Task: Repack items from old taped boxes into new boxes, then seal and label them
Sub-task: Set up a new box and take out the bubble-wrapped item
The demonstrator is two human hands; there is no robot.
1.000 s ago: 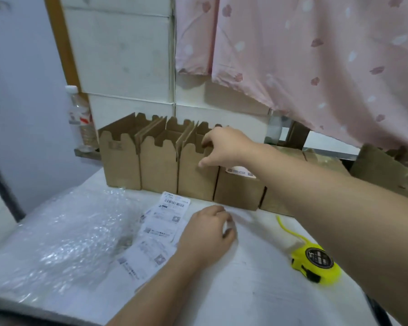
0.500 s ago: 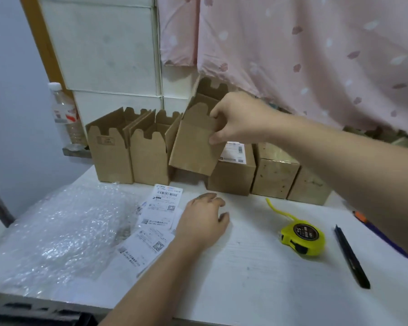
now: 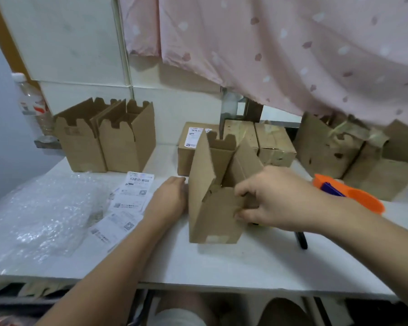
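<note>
An open new cardboard box stands on the white table in front of me, its flaps up. My right hand grips its near right flap and wall. My left hand rests on the table against the box's left wall, fingers curled. Two more open new boxes stand at the back left. A closed box with a white label and taped old boxes line the back. Shipping labels lie left of my left hand.
Bubble wrap covers the table's left part. An orange tape dispenser lies at the right, with a black pen near it. Worn boxes stand back right, a plastic bottle on a ledge at left. A pink curtain hangs above.
My right hand lifted one open box out of the back row and set it down on the table in front of me. My left hand slid right against it. The camera tilted down.
</note>
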